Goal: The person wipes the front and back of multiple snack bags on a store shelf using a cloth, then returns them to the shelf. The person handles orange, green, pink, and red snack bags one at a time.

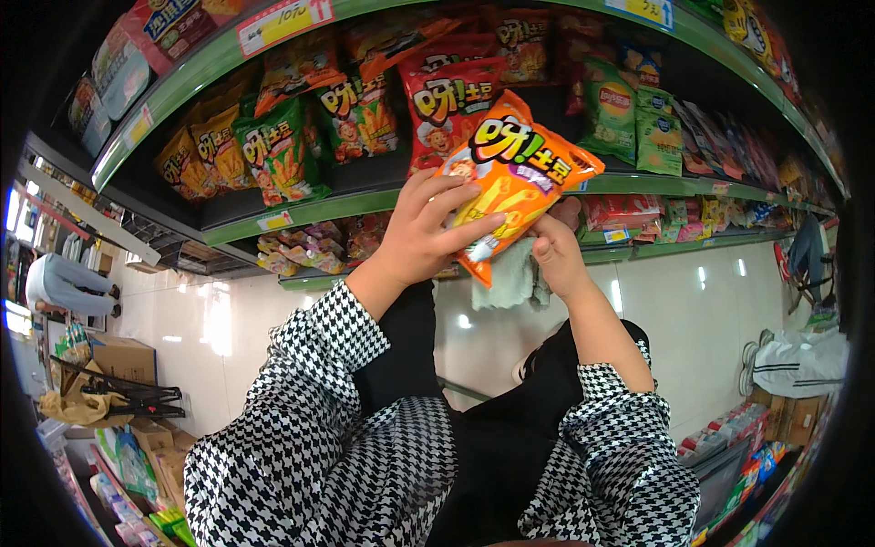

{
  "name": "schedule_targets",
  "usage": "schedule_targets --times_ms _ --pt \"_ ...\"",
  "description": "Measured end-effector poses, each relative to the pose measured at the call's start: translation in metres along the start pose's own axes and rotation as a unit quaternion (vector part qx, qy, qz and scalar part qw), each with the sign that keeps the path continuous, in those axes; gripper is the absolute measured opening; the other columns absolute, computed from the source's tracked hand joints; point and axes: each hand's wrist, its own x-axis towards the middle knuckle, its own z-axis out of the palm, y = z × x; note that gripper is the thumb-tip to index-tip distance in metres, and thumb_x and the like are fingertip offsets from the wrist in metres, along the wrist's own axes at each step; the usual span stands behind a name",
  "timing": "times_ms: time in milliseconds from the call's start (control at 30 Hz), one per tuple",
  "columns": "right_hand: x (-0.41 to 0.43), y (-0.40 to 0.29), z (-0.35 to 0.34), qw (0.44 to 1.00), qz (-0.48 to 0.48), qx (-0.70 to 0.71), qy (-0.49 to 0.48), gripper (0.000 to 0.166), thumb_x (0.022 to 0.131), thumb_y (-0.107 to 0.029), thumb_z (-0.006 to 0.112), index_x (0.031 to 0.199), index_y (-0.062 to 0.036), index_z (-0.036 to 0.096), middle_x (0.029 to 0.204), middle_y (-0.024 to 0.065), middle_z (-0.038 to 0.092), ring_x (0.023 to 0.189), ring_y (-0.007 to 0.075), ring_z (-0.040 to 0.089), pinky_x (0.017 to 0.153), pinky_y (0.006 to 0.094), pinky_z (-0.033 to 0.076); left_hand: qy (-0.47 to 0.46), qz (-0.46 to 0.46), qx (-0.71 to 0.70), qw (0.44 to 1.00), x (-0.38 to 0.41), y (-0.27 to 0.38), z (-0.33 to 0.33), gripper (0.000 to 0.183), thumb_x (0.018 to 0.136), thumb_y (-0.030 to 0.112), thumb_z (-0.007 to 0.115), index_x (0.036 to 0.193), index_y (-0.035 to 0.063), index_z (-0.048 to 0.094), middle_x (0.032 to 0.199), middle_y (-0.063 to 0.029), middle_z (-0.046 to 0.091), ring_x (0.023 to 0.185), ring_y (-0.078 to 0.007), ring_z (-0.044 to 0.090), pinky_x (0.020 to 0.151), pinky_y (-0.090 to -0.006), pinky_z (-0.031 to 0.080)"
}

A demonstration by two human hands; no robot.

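Observation:
An orange bag of potato snacks [513,178] is tilted in front of the shelf. My left hand [431,229] grips it from the left, fingers spread over its front. A pale green cloth [506,277] hangs beneath the bag from my right hand [557,253]. The bag covers part of my right hand's fingers, so whether they also touch the bag cannot be told. Just behind stand red snack bags [444,102], with green snack bags [277,157] further left on the same shelf.
A green shelf edge [307,208] with price tags runs behind my hands. Green chip bags [608,109] stand to the right. Small packets [622,212] fill the shelf below. Behind on the left are a cardboard box [123,359] and a person in jeans [68,284]; another person [806,260] appears at far right.

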Motion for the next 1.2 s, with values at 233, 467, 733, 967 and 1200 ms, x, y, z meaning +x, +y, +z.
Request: schedule_targets --times_ms 233,467,733,967,1200 --pt "-0.009 -0.010 -0.013 0.968 0.159 0.097 0.166 0.069 0.095 -0.049 0.063 0.142 -0.0020 0.044 0.136 0.0068 0.053 0.124 0.0169 0.049 0.105 0.0320 0.037 -0.033 0.047 0.021 0.998 0.033 0.006 0.051 0.048 0.078 0.014 0.066 0.123 0.0317 0.065 0.123 -0.0045 0.056 0.114 -0.0256 0.054 0.094 -0.0502 0.046" --pt "-0.005 -0.017 -0.032 0.935 0.195 0.182 0.233 0.049 0.097 -0.034 0.065 0.134 -0.0044 0.053 0.128 0.0048 0.059 0.117 0.0136 0.054 0.102 0.0301 0.040 -0.064 0.079 -0.011 0.995 0.046 0.002 0.076 0.051 0.075 0.014 0.069 0.125 0.0254 0.064 0.121 -0.0062 0.056 0.112 -0.0273 0.056 0.094 -0.0500 0.047" --pt "0.001 -0.018 -0.066 0.935 0.139 0.126 0.301 0.041 0.098 -0.025 0.064 0.127 0.0013 0.056 0.124 0.0076 0.063 0.112 0.0132 0.057 0.099 0.0295 0.041 -0.049 0.027 -0.084 0.995 0.061 -0.008 0.108 0.065 0.063 -0.002 0.074 0.122 0.0218 0.066 0.126 -0.0102 0.055 0.117 -0.0354 0.054 0.099 -0.0483 0.048" --pt "-0.001 -0.005 -0.101 0.904 0.146 -0.003 0.403 0.037 0.097 -0.025 0.066 0.121 0.0016 0.060 0.115 0.0062 0.067 0.103 0.0117 0.060 0.092 0.0275 0.045 -0.017 -0.263 -0.076 0.962 0.060 -0.045 0.157 0.067 0.072 -0.001 0.062 0.137 0.0057 0.050 0.134 -0.0235 0.048 0.124 -0.0437 0.047 0.105 -0.0469 0.042" --pt "0.013 0.006 -0.098 0.897 0.098 0.000 0.431 0.032 0.092 -0.021 0.070 0.113 0.0033 0.064 0.106 0.0099 0.069 0.094 0.0136 0.064 0.084 0.0286 0.049 -0.012 -0.526 -0.072 0.847 0.058 -0.101 0.232 0.074 0.076 0.021 0.072 0.142 0.0049 0.043 0.138 -0.0272 0.046 0.130 -0.0421 0.044 0.110 -0.0461 0.037"
